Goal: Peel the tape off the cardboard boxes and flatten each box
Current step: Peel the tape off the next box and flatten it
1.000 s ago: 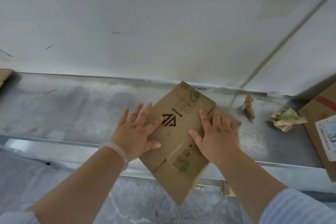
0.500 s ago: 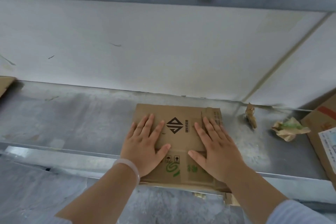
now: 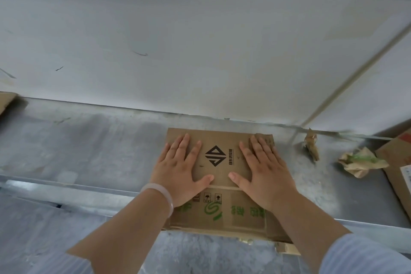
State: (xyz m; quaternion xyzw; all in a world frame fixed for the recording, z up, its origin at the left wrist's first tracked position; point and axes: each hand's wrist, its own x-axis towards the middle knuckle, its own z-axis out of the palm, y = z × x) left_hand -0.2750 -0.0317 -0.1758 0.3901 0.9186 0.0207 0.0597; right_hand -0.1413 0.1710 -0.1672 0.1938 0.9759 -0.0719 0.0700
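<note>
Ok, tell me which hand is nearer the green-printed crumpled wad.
Right. The right hand presses the right half of the flattened box, the wad lying apart to its right; the left hand presses the left half, farther off.

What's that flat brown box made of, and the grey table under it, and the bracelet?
The flattened box looks like matte brown cardboard, with printed marks and fold creases. The table seems metal: dull grey with a faint sheen. The bracelet is smooth and milky; jade, glass or plastic, I cannot tell.
</note>
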